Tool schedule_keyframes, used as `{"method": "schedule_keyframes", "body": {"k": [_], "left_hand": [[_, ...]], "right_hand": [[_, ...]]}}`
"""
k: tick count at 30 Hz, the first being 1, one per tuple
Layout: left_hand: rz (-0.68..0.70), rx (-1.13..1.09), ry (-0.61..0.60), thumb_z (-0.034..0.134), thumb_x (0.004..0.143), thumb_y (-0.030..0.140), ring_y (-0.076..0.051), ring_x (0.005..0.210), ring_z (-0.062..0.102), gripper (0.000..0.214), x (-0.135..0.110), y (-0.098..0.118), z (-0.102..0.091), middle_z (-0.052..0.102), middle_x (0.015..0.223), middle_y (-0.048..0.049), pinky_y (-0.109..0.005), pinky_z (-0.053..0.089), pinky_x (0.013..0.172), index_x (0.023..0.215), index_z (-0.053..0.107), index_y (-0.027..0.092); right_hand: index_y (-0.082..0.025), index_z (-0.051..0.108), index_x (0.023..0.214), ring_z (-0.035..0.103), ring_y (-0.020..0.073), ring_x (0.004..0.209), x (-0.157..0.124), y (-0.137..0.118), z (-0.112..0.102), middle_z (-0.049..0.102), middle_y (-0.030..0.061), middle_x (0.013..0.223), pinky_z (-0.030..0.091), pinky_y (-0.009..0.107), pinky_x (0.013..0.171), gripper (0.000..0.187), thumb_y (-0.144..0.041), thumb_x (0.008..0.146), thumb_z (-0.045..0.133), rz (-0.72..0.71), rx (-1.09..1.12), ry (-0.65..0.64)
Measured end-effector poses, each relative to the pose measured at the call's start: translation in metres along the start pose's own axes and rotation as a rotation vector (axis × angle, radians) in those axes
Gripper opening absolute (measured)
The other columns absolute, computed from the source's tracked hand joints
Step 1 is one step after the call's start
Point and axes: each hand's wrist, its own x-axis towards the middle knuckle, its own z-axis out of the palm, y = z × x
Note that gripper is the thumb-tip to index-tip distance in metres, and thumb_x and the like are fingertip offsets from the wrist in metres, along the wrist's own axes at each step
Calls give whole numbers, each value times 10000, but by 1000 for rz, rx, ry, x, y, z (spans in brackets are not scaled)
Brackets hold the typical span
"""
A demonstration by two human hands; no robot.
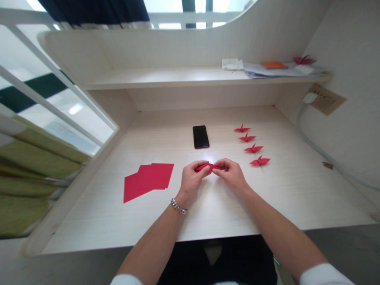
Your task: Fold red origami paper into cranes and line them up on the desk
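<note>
Both my hands meet over the middle of the pale wooden desk (pixel 225 213), pinching one small folded piece of red paper (pixel 208 166) between them. My left hand (pixel 192 179), with a metal bracelet at the wrist, grips its left end with curled fingers. My right hand (pixel 230 172) grips the right end, fingers closed. A stack of flat red paper sheets (pixel 148 180) lies to the left of my left hand. Several finished red paper cranes (pixel 253 149) stand in a row to the right, behind my right hand.
A black phone (pixel 201 136) lies face up behind my hands. The shelf (pixel 166 77) above carries papers, an orange item (pixel 274 65) and another red crane (pixel 303 60). A wall socket (pixel 325 99) with a white cable is at the right. A railing runs along the left.
</note>
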Motion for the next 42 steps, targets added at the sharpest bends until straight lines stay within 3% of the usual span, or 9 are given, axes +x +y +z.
{"method": "schedule_keyframes", "body": {"k": [21, 35, 42], "left_hand": [[-64, -78, -41, 818, 654, 355, -206, 780, 705, 387, -2, 1, 3, 737, 882, -117, -394, 582, 823, 933, 727, 102], [-148, -103, -30, 835, 621, 358, -199, 706, 692, 358, -4, 8, 5, 736, 783, -113, -374, 591, 739, 841, 736, 92], [-100, 54, -76, 803, 664, 385, -189, 747, 681, 326, -3, 3, 1, 742, 834, -116, -301, 559, 689, 855, 752, 125]], "right_hand": [[-185, 675, 737, 636, 184, 679, 0, 3, -2, 697, 38, 721, 507, 305, 664, 212, -379, 694, 749, 21, -10, 9], [-179, 656, 715, 596, 154, 555, -1, 1, -3, 651, 14, 600, 469, 277, 554, 245, -395, 682, 766, 90, 41, 4], [-199, 580, 746, 596, 153, 569, -1, -1, -5, 618, -6, 613, 455, 271, 542, 292, -381, 661, 791, 34, 30, 10]]}}
